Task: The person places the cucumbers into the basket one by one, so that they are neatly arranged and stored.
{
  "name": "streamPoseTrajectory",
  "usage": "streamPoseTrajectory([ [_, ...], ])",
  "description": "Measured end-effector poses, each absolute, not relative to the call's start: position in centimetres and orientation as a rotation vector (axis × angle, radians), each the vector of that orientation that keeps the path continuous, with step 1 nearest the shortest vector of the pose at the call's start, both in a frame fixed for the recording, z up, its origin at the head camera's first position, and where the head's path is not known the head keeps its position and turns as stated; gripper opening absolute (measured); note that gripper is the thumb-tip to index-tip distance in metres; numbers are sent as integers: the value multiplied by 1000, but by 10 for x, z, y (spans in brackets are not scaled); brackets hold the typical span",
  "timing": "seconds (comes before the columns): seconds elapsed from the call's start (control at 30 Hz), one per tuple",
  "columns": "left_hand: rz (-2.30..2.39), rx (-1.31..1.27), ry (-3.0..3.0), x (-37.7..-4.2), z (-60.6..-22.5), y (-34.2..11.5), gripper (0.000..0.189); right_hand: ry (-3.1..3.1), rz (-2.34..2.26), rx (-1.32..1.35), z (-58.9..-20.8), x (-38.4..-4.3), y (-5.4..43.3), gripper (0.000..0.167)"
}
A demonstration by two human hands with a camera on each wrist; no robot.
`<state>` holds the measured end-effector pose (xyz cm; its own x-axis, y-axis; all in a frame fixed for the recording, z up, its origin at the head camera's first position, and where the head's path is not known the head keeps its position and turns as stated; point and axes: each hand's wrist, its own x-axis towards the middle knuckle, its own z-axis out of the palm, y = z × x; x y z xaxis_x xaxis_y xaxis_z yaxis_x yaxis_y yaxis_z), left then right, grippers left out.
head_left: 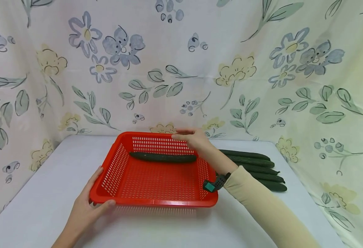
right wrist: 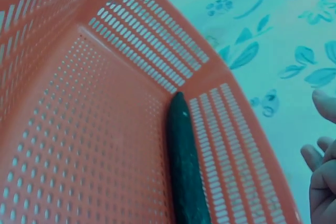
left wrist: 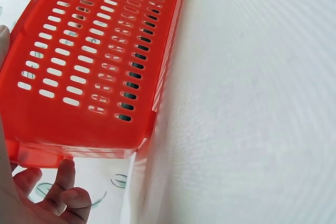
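Note:
A red plastic basket with slotted walls stands in the middle of the table. One dark green cucumber lies in it along the far wall; the right wrist view shows this cucumber close up. My left hand grips the basket's near left corner, thumb over the rim and fingers under it. Over the far right part of the rim is my right hand, its fingers relaxed and holding nothing, apart from the basket wall in the right wrist view.
Several more cucumbers lie side by side on the white table, right of the basket and partly behind my right forearm. A floral cloth hangs behind the table and along its sides.

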<state>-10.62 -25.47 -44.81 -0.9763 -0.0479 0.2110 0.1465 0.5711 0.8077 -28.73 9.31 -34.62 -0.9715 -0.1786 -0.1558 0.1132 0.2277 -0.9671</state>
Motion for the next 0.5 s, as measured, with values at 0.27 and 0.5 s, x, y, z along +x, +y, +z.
streamPoseTrajectory([
  [0.27,-1367,-79,-2611,-108,-451,-256,107,2274,-1829,-71,-349,-273,138,46],
  [0.5,-1363,-57,-2633,-108,-452,-257,106,2309,-1859,-28,-356,-254,173,54],
])
